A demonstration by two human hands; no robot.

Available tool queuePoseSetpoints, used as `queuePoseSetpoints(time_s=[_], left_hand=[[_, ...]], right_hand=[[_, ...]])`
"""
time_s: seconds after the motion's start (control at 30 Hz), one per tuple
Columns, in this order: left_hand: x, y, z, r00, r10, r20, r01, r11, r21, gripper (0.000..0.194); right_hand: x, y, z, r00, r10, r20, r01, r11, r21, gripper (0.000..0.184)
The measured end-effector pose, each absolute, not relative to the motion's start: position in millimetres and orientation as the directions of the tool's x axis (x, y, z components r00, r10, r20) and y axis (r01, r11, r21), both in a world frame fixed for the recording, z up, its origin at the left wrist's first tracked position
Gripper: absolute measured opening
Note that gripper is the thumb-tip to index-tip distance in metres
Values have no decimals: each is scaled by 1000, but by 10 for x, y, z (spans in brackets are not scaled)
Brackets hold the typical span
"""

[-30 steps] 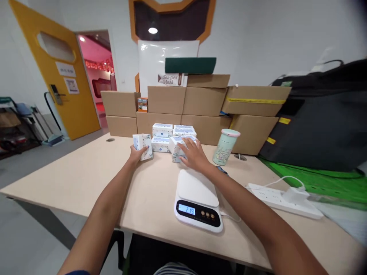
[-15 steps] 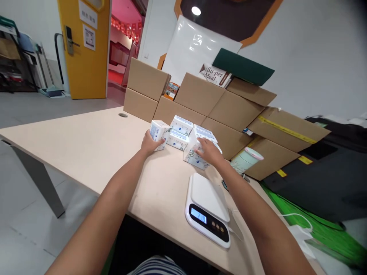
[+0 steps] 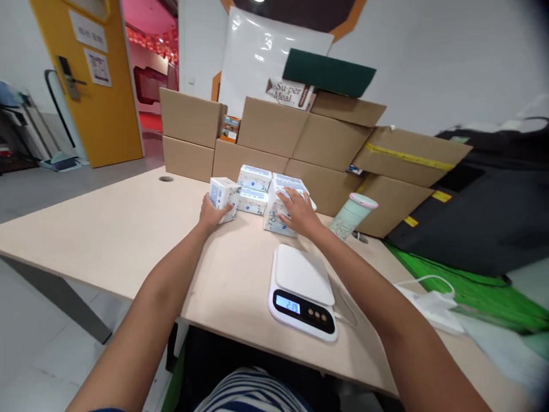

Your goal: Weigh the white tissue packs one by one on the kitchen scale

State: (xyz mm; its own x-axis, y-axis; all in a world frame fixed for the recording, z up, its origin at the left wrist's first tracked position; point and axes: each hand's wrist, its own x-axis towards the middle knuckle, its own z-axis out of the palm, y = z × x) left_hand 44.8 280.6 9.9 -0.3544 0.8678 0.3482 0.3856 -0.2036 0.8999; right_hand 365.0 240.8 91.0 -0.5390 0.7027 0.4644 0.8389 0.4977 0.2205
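My left hand (image 3: 213, 212) is closed around a white floral-print tissue pack (image 3: 225, 197), held upright at the left end of a small group of such packs. With fingers spread, my right hand (image 3: 300, 210) grips another tissue pack (image 3: 277, 220) at the front right of the group. Its fingers cover part of that pack. Between the hands, an upper tissue pack (image 3: 255, 178) lies on a lower tissue pack (image 3: 253, 202). Nearer to me is a white digital scale (image 3: 303, 277) with nothing on its plate; its lit display seems to read 219.
Cardboard boxes (image 3: 274, 127) are stacked along the back of the table (image 3: 128, 229). A mint-green tumbler (image 3: 352, 216) with a pink lid stands right of my right hand. Farther right lie a white power strip (image 3: 435, 309) and a cable, beside a large dark bag (image 3: 463, 229).
My view has turned and tilted. Both hands keep their hold on the packs. The pack under my right hand now shows a taller front face. The scale display looks unchanged.
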Motion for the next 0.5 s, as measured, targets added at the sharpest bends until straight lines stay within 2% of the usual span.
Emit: queuePoseSetpoints(time_s=[0.1, 0.17, 0.27, 0.33, 0.4, 0.5], left_hand=[[587, 2796, 302, -349, 846, 403, 241, -335, 911, 82], [694, 2710, 535, -302, 791, 532, 261, -468, 844, 87], [910, 2376, 1026, -43, 655, 755, 428, -670, 606, 103], [1147, 2046, 1379, 217, 600, 770, 511, -742, 434, 108], [1468, 1706, 1649, 446, 644, 621, 588, -734, 339, 104], [1988, 1331, 1747, 677, 719, 159, 687, -694, 214, 106]], right_hand=[[3902, 1996, 707, -626, 528, 574, 758, 586, 287, 52], [4184, 1739, 520, -624, 416, 661, 736, 596, 320, 47], [4597, 1497, 285, -472, 313, 824, 807, 531, 260, 45], [4780, 1446, 210, -292, 310, 905, 878, 462, 125, 46], [4886, 1454, 219, -124, 340, 932, 911, 412, -29, 47], [4920, 1459, 350, 32, 368, 929, 888, 417, -196, 51]])
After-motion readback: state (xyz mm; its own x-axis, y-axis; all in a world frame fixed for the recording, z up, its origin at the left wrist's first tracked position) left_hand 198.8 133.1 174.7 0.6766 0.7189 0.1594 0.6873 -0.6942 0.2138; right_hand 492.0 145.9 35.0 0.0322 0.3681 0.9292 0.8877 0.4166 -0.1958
